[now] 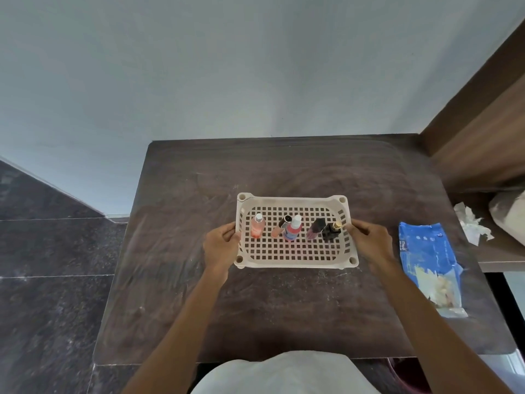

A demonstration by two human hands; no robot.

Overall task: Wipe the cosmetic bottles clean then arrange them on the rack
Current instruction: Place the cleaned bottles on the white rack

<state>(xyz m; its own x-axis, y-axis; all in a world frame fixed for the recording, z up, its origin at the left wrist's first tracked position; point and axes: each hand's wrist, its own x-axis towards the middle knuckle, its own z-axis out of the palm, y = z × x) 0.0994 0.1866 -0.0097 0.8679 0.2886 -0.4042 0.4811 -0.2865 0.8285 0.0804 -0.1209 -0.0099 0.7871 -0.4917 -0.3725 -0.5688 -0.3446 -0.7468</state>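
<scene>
Wipes pack (pixel 426 251) reads "mee"; left hand (pixel 220 248), right hand (pixel 369 240) grip rack (pixel 295 263).

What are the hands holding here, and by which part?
The beige perforated rack: the left hand grips its left end rim, the right hand its right end rim.

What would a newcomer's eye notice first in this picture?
The beige lattice rack sits central on the table, the left hand and right hand gripping its short sides. Five cosmetic bottles stand in a row inside it; a blue wipes pack lies to its right.
</scene>
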